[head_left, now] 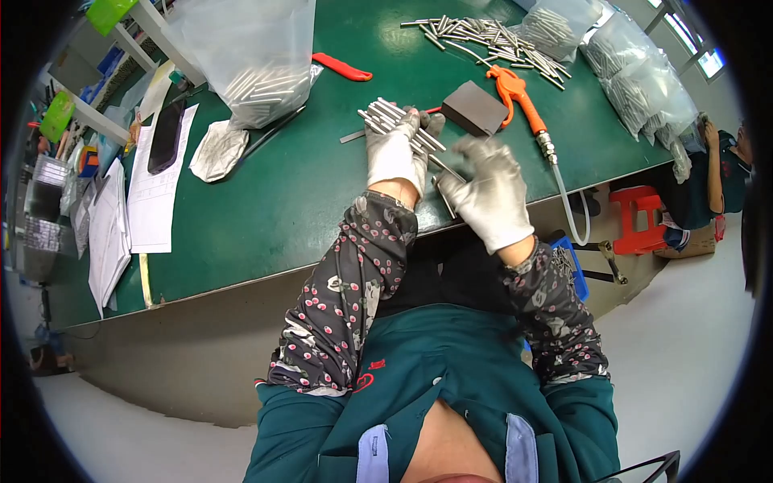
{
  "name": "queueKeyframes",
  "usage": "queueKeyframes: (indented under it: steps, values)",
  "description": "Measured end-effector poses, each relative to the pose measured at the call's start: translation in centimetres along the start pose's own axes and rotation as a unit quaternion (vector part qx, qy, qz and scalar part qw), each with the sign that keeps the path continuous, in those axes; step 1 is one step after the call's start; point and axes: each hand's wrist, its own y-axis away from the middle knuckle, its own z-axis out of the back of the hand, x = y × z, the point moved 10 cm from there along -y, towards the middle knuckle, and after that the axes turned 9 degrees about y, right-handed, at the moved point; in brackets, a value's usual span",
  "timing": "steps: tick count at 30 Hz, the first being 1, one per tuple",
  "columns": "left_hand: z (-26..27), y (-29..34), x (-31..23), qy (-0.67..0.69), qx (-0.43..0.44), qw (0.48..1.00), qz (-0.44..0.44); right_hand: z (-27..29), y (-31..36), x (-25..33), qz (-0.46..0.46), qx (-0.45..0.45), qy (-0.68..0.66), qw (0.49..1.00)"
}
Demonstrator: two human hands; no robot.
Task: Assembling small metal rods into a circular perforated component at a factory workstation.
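My left hand [398, 153], in a white work glove, is closed around a bundle of thin silvery metal rods [386, 115] above the green table. My right hand [493, 197], gloved likewise, is just to the right of it. Its fingers are smeared by motion, and its thumb is beside a single metal rod [447, 167] that sticks out between the two hands. Whether the right hand grips that rod, I cannot tell. A second rod [444, 199] shows under the right thumb. Beyond the hands lies a dark grey block [475, 109].
An orange air gun [519, 98] with a hose lies right of the block. Loose rods [491, 44] are heaped at the back, beside bagged rods [636, 76]. A rod-filled bag [262, 80], red-handled cutter [342, 67], cloth [219, 150] and phone [167, 137] are leftward. A person [713, 181] sits far right.
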Motion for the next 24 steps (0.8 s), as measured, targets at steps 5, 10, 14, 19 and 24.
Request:
queueKeyframes:
  steps: [5,10,14,19,24]
  values:
    - [0.4,0.0,-0.4,-0.021,-0.001,1.0,0.002,-3.2,0.7,-0.2,-0.046,0.213,0.033,0.975]
    - [0.2,0.5,-0.7,-0.048,0.013,0.999,-0.006,-3.5,-0.2,1.0,0.022,0.266,0.149,0.952]
    - [-1.1,0.9,-0.8,-0.162,0.06,0.984,-0.039,-3.9,-0.4,0.3,0.048,0.28,0.235,0.93]
    - [-4.5,2.2,-1.0,-0.308,0.238,0.915,-0.108,-3.6,-2.1,-0.6,0.081,0.236,0.203,0.947]
    - [-3.6,3.5,-2.4,-0.754,0.298,0.545,-0.213,-4.7,-2.9,1.3,0.147,0.197,0.147,0.958]
